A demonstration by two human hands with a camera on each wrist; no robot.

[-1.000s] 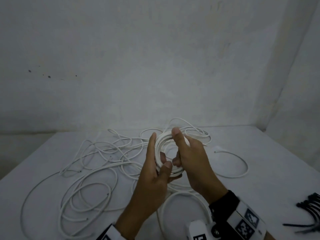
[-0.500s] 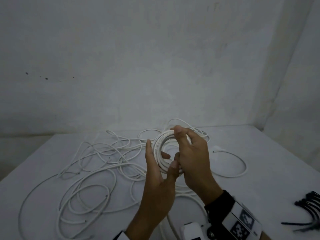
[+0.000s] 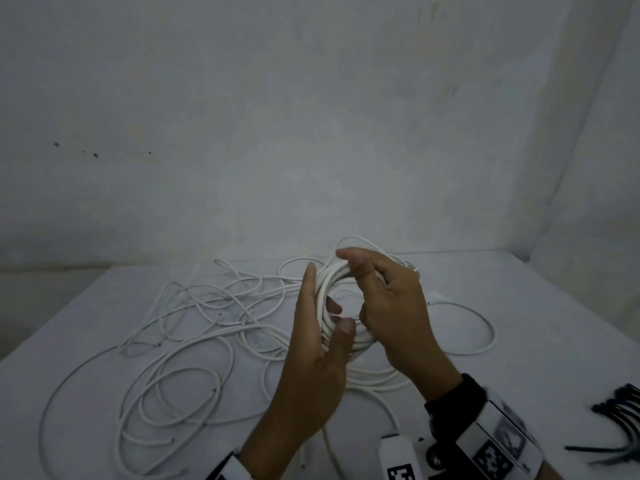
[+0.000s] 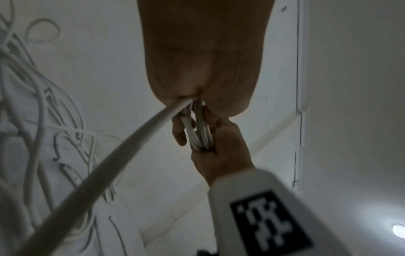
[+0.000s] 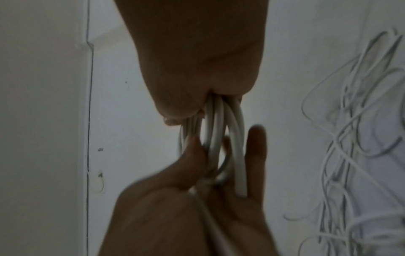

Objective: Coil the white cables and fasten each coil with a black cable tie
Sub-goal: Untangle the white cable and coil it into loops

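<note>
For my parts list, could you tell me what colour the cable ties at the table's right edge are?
Black, best seen in the head view: the cable ties.

Left hand (image 3: 311, 368): bare; white cuff-like wrist unit (image 3: 230, 467) at the frame edge. Right hand (image 3: 398, 317): bare; black fabric wristband (image 3: 453, 400), white box-shaped wrist-mounted unit (image 3: 498, 441) bearing black-and-white square pixel-pattern markers, white cylindrical part (image 3: 398, 455) alongside, also marked.

The right hand (image 5: 197, 60) grips a white cable coil (image 5: 219, 124). Below the coil, the left hand (image 5: 186, 207) holds its lower loops. Loose cables (image 5: 350, 138) lie right of the coil.
</note>
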